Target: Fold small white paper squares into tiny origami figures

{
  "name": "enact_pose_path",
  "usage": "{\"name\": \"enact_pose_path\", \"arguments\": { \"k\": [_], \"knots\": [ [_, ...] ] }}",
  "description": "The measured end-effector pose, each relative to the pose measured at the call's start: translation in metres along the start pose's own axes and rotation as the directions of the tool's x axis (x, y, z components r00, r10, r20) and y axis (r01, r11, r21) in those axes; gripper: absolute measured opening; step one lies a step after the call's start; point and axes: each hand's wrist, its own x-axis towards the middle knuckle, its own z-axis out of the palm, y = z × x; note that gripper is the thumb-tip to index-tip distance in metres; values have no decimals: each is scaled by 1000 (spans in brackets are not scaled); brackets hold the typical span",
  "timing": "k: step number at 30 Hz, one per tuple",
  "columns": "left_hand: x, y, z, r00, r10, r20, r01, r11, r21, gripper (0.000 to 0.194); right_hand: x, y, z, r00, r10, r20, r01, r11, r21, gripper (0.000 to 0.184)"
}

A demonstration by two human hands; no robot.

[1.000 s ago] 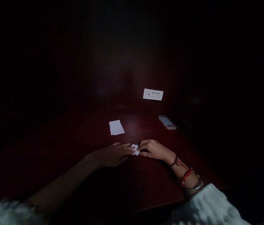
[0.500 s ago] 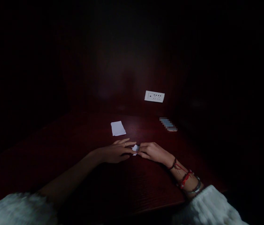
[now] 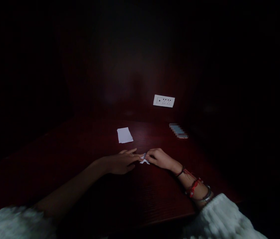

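A small folded piece of white paper (image 3: 144, 162) lies on the dark red table in front of me, its pointed edges showing between my hands. My left hand (image 3: 122, 162) is stretched out flat from the left, fingers apart, its fingertips touching the paper's left side. It wears a ring. From the right, my right hand (image 3: 161, 158) pinches the paper's right part with bent fingers, which cover some of it. Red and dark bracelets (image 3: 196, 187) circle the right wrist.
A small stack of white paper sheets (image 3: 125, 135) lies beyond my left hand. Farther right on the table (image 3: 92, 139) rests a phone (image 3: 178, 130). A white socket panel (image 3: 164, 101) is set in the dark wall behind. The table's front edge runs below my hands.
My right hand has shifted slightly up and closed more tightly on the paper. The paper has turned, with its pointed ends now toward me. My left fingers have moved slightly left.
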Motion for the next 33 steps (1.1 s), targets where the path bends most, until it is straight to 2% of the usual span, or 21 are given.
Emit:
{"name": "enact_pose_path", "arguments": {
  "k": [5, 8, 14, 26, 31, 33],
  "knots": [
    [-2, 11, 8, 988, 1, -155, 28, 983, 183, 41, 0, 1, 1, 998, 62, 22, -64, 994, 85, 18],
    [-3, 17, 10, 982, 11, -186, 23, 983, 181, 36, 0, 2, 2, 996, 91, 18, -93, 988, 126, 17],
    [-4, 16, 7, 986, -17, -163, 36, 993, 114, 42, 1, 3, 4, 993, 113, -17, -110, 987, 116, 15],
    [1, 16, 2, 987, 25, -159, -10, 996, 93, 46, 3, 0, 7, 986, 161, -39, -157, 984, 83, 12],
    [4, 15, 2, 991, -31, -133, 50, 989, 142, 46, 1, -2, 6, 978, 194, -75, -184, 975, 122, 13],
    [5, 13, 4, 992, -51, -116, 70, 983, 168, 46, -1, -2, 1, 988, 140, -68, -130, 982, 134, 15]
  ]
}}
